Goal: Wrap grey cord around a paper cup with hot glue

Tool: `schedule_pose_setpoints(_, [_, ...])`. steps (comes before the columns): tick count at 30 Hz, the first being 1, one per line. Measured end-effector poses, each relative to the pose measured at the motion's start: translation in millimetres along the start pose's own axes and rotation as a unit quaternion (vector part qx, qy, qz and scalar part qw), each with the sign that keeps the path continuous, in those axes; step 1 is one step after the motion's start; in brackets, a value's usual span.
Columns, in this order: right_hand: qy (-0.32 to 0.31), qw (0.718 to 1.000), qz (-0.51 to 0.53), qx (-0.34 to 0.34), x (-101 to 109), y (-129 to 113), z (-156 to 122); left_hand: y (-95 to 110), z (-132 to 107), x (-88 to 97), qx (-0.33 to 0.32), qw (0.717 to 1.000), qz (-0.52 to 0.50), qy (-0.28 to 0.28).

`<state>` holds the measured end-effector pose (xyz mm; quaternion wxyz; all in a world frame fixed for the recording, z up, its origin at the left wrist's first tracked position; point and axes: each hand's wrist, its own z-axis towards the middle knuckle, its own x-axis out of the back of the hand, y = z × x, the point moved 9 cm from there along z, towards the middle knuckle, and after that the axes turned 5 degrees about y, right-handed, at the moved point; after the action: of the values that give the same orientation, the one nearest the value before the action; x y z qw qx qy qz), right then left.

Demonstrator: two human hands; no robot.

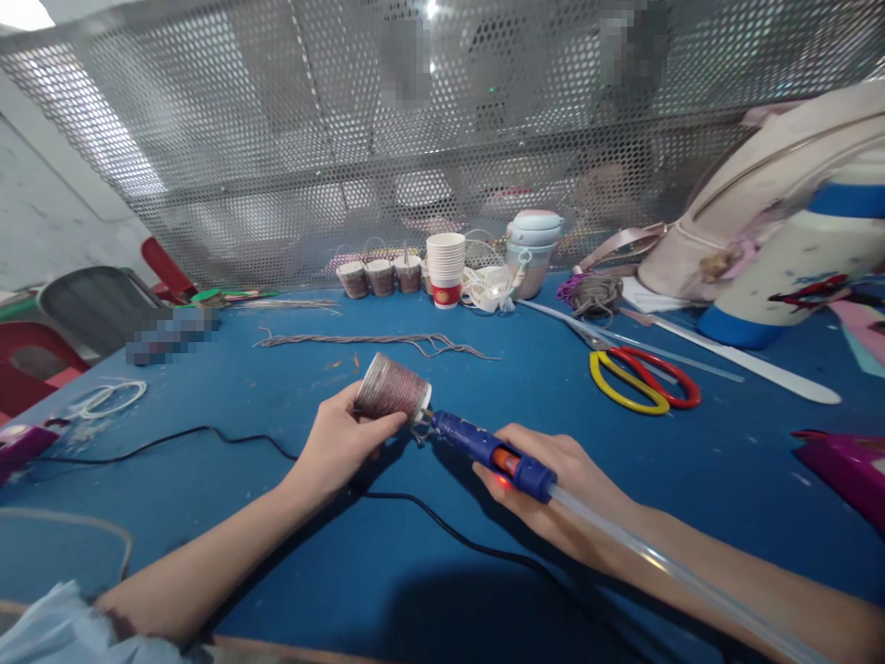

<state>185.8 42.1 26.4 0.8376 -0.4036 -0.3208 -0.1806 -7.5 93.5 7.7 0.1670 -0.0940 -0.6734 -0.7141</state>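
Tilted on its side, a paper cup point(393, 387) wound with greyish-brown cord sits in the grip of my left hand point(346, 429), thumb along its lower side. My right hand point(539, 480) is wrapped around a blue hot glue gun point(470, 438) with an orange part in its body and a small red light glowing below. The gun's nozzle meets or nearly meets the cup's right rim; I cannot tell if they touch. A long clear glue stick point(664, 558) runs out of the gun's back along my right forearm.
Cut cords point(373, 340) lie beyond the cup. Several wrapped cups point(380, 277) and a stack of paper cups point(446, 267) stand along the back. Scissors point(643, 378), a cord ball point(598, 293) and a large bottle point(795, 263) are at right. A black cable point(442, 526) crosses the table.
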Motion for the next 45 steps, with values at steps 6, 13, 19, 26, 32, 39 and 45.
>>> schedule_pose_setpoints(6, [0.025, 0.997, 0.022, -0.075, 11, 6, 4, -2, 1, -1.8, -0.004, 1.000, -0.008, -0.013])
schedule_pose_setpoints(13, [0.000, 0.999, 0.005, -0.043, 4, -3, 1, -4, 1, -2.7, 0.008, 1.000, -0.004, -0.013])
schedule_pose_setpoints(19, [-0.027, 1.000, 0.000, -0.010, -5, -5, -2, -3, -1, -3.3, 0.014, 1.000, -0.002, -0.013])
schedule_pose_setpoints(26, [-0.001, 1.000, -0.008, -0.013, 1, -2, -1, -2, -1, -3.2, 0.016, 1.000, -0.012, -0.016])
schedule_pose_setpoints(32, [0.016, 0.995, 0.033, -0.096, 10, 7, 4, -5, 0, -3.4, 0.013, 1.000, -0.014, -0.024])
schedule_pose_setpoints(39, [0.011, 0.973, 0.082, -0.213, 14, 19, 3, -7, 1, -5.6, 0.010, 0.999, -0.030, -0.038])
schedule_pose_setpoints(45, [-0.026, 0.977, 0.088, -0.194, 6, 13, 0, -10, -1, -8.6, 0.045, 0.996, -0.067, -0.044])
